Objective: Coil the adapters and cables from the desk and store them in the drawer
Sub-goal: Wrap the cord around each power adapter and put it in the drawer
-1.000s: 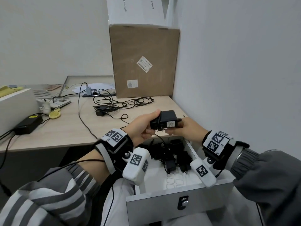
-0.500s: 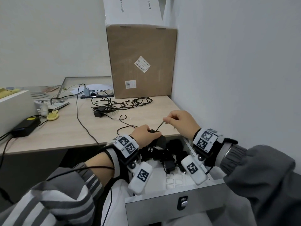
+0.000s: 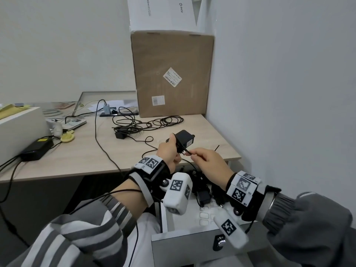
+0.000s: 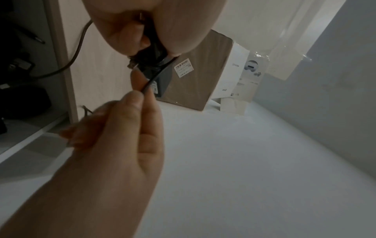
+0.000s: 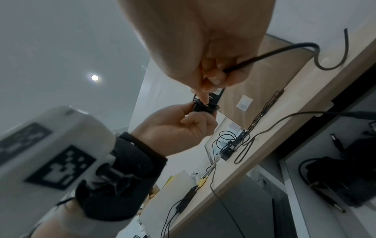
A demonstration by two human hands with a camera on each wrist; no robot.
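My left hand (image 3: 172,146) grips a black power adapter (image 3: 184,138) above the desk's front edge, over the open drawer (image 3: 192,245). Its thin black cable (image 3: 185,150) runs out of the adapter, and my right hand (image 3: 193,153) pinches it between thumb and forefinger close to the adapter. The left wrist view shows the adapter (image 4: 157,69) under my left hand (image 4: 140,33) and the cable (image 4: 151,80) held by the right fingertips (image 4: 135,98). In the right wrist view the cable (image 5: 264,55) trails from my right hand (image 5: 213,75) towards the desk. Several black adapters (image 3: 202,191) lie in the drawer.
A tangle of black cables (image 3: 154,122) and a small adapter (image 3: 121,134) lie on the desk (image 3: 81,157) before a cardboard box (image 3: 171,74). A black power brick (image 3: 36,149) sits at the left. A wall (image 3: 279,93) runs close on the right.
Half a second ago my left hand held the adapter low by the drawer while the right lifted the cable. Now the left has raised the adapter, and the right pinches the cable beside it.
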